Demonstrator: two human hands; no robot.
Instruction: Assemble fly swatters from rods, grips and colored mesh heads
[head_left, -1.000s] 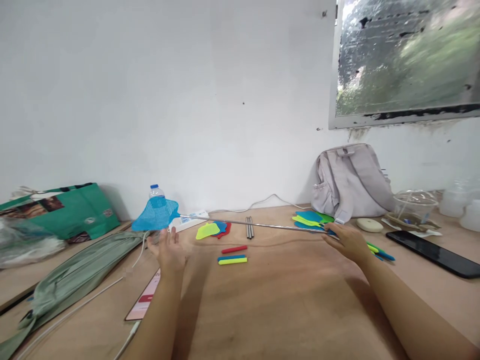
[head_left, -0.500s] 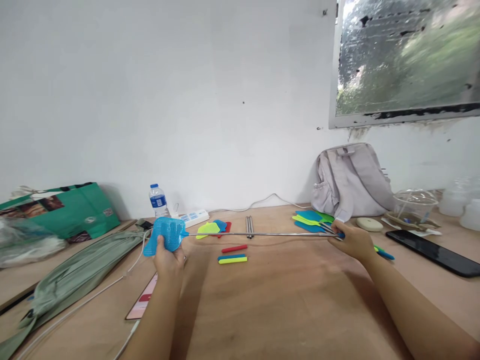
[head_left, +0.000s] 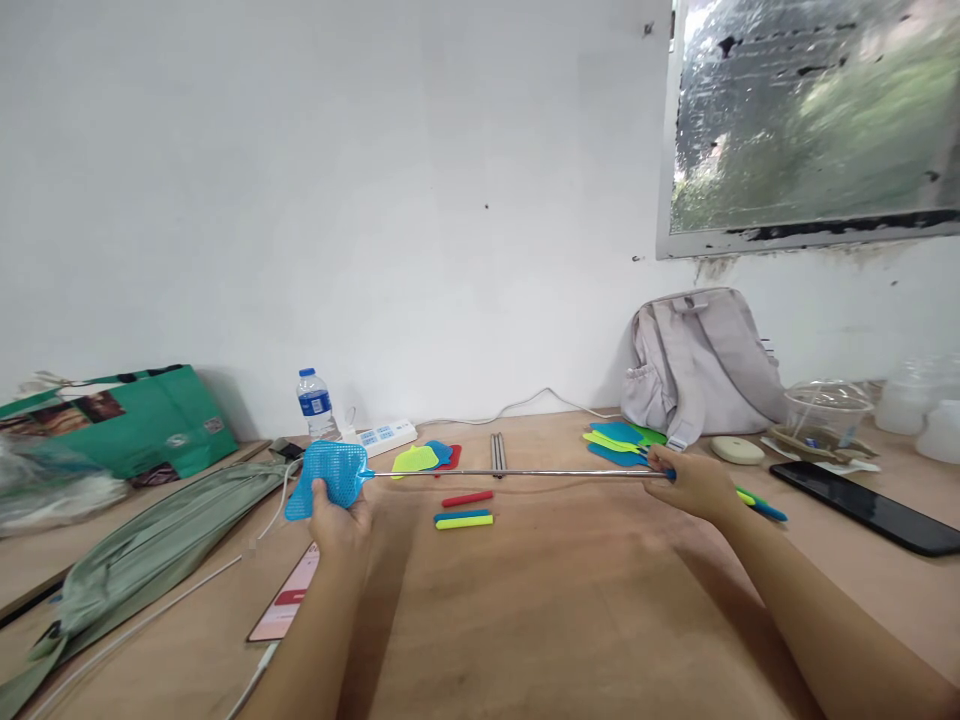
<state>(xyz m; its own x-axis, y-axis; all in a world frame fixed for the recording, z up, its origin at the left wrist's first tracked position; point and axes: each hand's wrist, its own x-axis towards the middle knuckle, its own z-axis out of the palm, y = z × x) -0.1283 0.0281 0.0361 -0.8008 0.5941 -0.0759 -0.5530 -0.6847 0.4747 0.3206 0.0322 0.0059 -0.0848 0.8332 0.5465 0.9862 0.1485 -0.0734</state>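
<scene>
A fly swatter (head_left: 335, 474) with a blue mesh head and a long thin metal rod stretches level between my hands above the table. My left hand (head_left: 341, 517) grips its head, thumb on the mesh. At the other end, my right hand (head_left: 691, 484) is closed round the blue handle, most of which the fingers hide. Beyond the rod lie yellow, blue and red swatter heads (head_left: 414, 458) and several metal rods (head_left: 499, 455). On the near side are a red handle (head_left: 467, 498) and a yellow handle (head_left: 464, 521) against a blue one. More swatters (head_left: 616, 436) lie behind my right hand.
A phone (head_left: 281, 600) with a lit screen lies by my left forearm, a black phone (head_left: 862, 506) at the right. A water bottle (head_left: 315, 404), power strip (head_left: 384, 437), green bag (head_left: 157, 425) and grey backpack (head_left: 705, 365) stand along the wall. Grey-green cloth (head_left: 165, 545) covers the left side.
My right hand has shifted slightly left along with the handle end, and its grip has turned a little. The left hand still holds the blue head, slightly lower in view.
</scene>
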